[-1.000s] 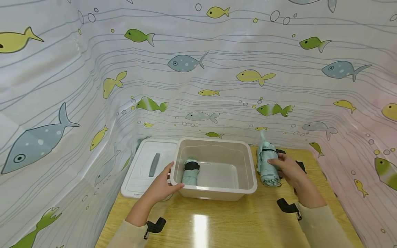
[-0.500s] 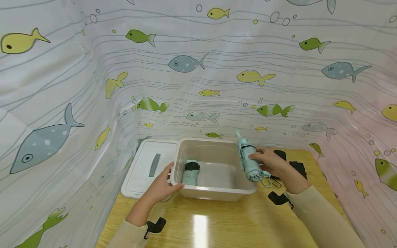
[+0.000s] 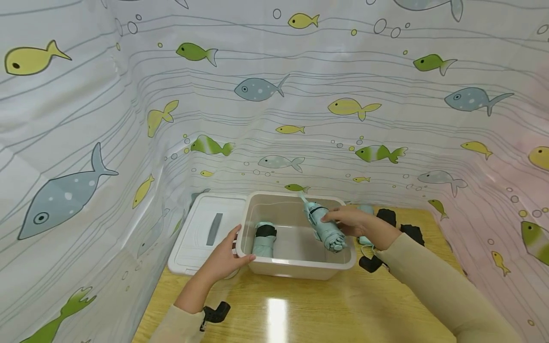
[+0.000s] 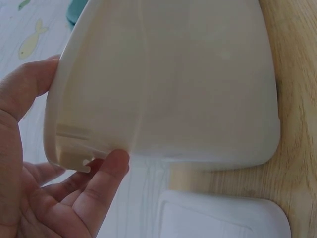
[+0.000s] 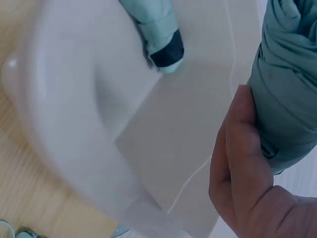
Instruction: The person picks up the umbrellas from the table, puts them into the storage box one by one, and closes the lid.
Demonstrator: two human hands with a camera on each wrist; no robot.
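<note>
My right hand (image 3: 352, 220) grips a rolled-up mint-green umbrella (image 3: 324, 227), tilted over the right part of a beige plastic bin (image 3: 291, 269). In the right wrist view the fingers wrap round the umbrella's pleated fabric (image 5: 285, 94). A second mint-green folded umbrella (image 3: 263, 243) with a dark band lies inside the bin along its left side. My left hand (image 3: 223, 257) holds the bin's left end, thumb over the front corner of the rim. In the left wrist view its fingers (image 4: 101, 191) curl round the bin's rim and end wall (image 4: 198, 89).
A white lid (image 3: 190, 240) with a grey handle lies left of the bin. Right of it, partly behind my right arm, is another mint-green item (image 3: 365, 209), with two black folded items (image 3: 411, 233) farther right. A fish-patterned curtain (image 3: 317, 71) encloses the wooden table (image 3: 313, 309).
My right hand has lifted the umbrella off the table at the right and carried it left over the bin, uncovering the mint-green item beneath. My left hand has stayed on the bin.
</note>
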